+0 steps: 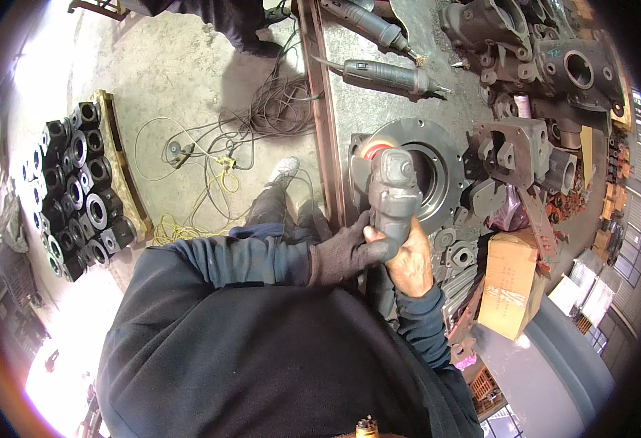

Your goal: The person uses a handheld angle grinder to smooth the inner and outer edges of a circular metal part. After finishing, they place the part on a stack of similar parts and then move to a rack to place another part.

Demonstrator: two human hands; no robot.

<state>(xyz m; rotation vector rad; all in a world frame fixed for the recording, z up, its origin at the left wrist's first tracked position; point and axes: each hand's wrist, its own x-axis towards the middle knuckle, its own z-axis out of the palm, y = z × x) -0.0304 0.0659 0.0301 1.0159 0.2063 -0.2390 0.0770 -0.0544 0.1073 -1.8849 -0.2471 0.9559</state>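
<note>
A grey angle grinder (394,191) is held in both hands over the bench. My left hand (356,246), in a dark glove, wraps the near part of its body from the left. Bare, my right hand (412,263) closes around the same body from the right. The grinder's head hides part of a red disc (376,149), which is at the left edge of a large round metal flange (446,159). A bright orange glow shows beside the disc. The flange has a wide central bore and bolt holes around its rim.
Two die grinders (383,78) (367,24) lie beyond the flange. Castings (509,148) and a cardboard box (509,284) stand to the right. A steel beam (323,109) edges the bench. Cables (282,104) and a pallet of machined parts (87,180) are on the floor; a person's dark-clothed legs (227,22) are at top.
</note>
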